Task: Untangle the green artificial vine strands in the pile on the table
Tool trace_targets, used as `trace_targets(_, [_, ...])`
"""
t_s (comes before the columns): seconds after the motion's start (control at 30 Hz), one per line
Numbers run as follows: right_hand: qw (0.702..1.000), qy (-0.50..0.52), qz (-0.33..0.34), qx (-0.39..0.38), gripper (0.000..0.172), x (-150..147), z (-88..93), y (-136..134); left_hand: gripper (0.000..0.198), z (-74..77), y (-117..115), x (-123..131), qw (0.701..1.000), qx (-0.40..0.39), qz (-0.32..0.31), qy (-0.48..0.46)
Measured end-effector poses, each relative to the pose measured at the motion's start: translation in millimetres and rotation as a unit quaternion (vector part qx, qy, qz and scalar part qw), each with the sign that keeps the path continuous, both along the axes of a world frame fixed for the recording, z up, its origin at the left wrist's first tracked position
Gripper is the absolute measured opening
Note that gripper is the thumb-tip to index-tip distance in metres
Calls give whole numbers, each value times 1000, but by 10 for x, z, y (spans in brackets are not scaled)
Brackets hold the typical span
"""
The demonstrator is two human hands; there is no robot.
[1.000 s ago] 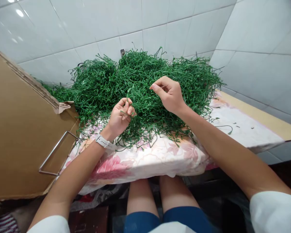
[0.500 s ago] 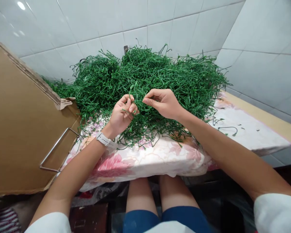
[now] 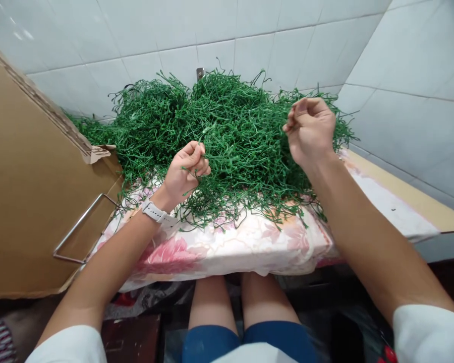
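Note:
A big tangled heap of thin green plastic stems lies on a table covered with a pink floral cloth. My left hand, with a white watch on the wrist, is curled shut on a few green stems at the heap's near edge. My right hand is raised over the heap's right side, fingers pinched together; a thin green stem seems to run from them, though I cannot make it out clearly.
A large brown cardboard box leans at the left, with a metal handle against it. White tiled walls close off the back and the right. My knees are under the table's front edge.
My right hand has met my left hand at the stems, then pulled up and away to the right. My left hand stayed in place, still closed on stems.

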State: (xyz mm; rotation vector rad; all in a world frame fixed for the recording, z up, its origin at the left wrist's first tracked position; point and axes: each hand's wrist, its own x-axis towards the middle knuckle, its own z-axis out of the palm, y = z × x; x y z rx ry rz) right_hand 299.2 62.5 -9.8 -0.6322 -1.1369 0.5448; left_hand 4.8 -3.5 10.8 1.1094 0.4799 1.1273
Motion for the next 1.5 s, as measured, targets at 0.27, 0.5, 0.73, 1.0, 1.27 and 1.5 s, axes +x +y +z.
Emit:
trace_targets(0.27, [967, -234, -87, 49, 36, -561, 11, -333, 31, 1, 12, 24, 999, -28, 18, -12])
trace_targets(0.5, [927, -354, -89, 89, 36, -840, 39, -613, 22, -44, 33, 47, 1000, -7, 10, 7])
trace_targets(0.73, [927, -365, -10, 84, 31, -981, -16, -649, 19, -112, 24, 64, 999, 30, -21, 23])
trace_targets(1.0, [935, -345, -22, 76, 12, -911, -67, -579, 19, -128, -6, 81, 998, 11, -48, 36])
trace_targets(1.27, [925, -363, -90, 64, 9, -861, -58, -566, 28, -112, -63, 143, 998, 19, -45, 42])
trace_targets(1.5, [908, -408, -71, 63, 18, -908, -12, -674, 24, -80, -39, 114, 999, -36, -2, 2])
